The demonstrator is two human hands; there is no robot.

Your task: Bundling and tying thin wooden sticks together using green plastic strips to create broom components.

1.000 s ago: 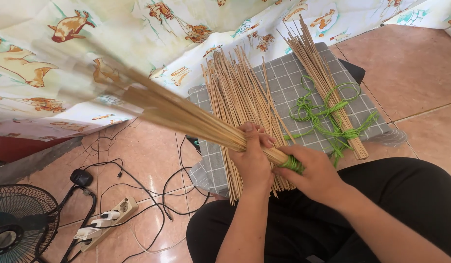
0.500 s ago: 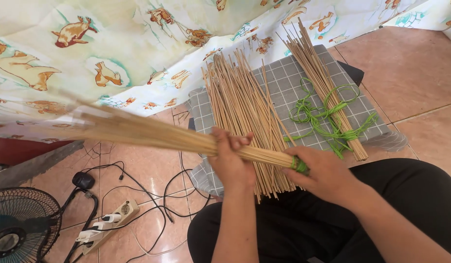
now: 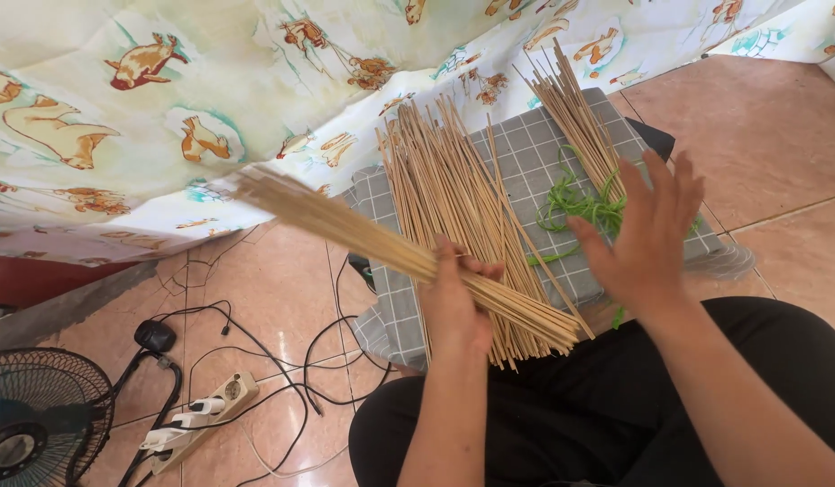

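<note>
My left hand (image 3: 455,302) is wrapped around a bundle of thin pale sticks (image 3: 381,243), fingers curled shut about its middle. The bundle slants from upper left, where its far end blurs against the printed cloth (image 3: 147,99), down to lower right, where the cut ends fan out just past my hand. My thumb is hidden behind the sticks.

My right hand (image 3: 641,236) hovers open, fingers spread wide, palm away from me, holding nothing. It covers part of a tangle of green cord (image 3: 575,206) and the lower end of a smaller stick bundle (image 3: 571,113); whether that bundle is tied I cannot tell.

Under my left hand lies a loose heap of sticks (image 3: 454,189) on a grey checked cushion (image 3: 526,149). My black trousers (image 3: 616,397) fill the lower right.

At lower left, on the tiled floor (image 3: 760,126), a fan (image 3: 30,415) is cut off by the edge, beside a power strip (image 3: 197,410) and black cables (image 3: 255,343).
</note>
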